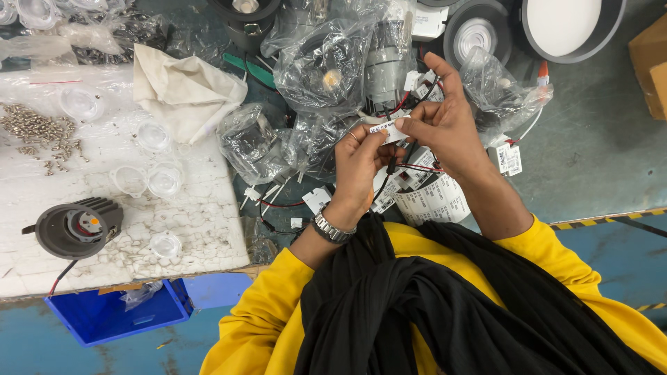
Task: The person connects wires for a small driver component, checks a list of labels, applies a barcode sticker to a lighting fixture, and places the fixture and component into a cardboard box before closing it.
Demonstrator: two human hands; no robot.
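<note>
Between the two raised hands, above a cluttered bench, a small white label (388, 129) was held: it was pinched at one end by the thumb and forefinger of the left hand (358, 163) and at the other by the closed fingertips of the right hand (445, 125), whose forefinger was stretched out straight. Red and black wires (417, 167) were seen running under the label and down behind the left palm. Just below the hands a sheet of labels (434, 201) lay on the bench, with bagged parts (323, 69) beyond and a white cloth (184, 90) to the side. Further left, clear lenses (163, 179), a heap of screws (38, 128) and a grey lamp housing (73, 228) rested on a white board (208, 229), above a blue bin (111, 316). By judgement, the label could be stuck crooked or folded onto itself if the wires slipped from the pinch, and loose bags nearby could be caught on its glue.
</note>
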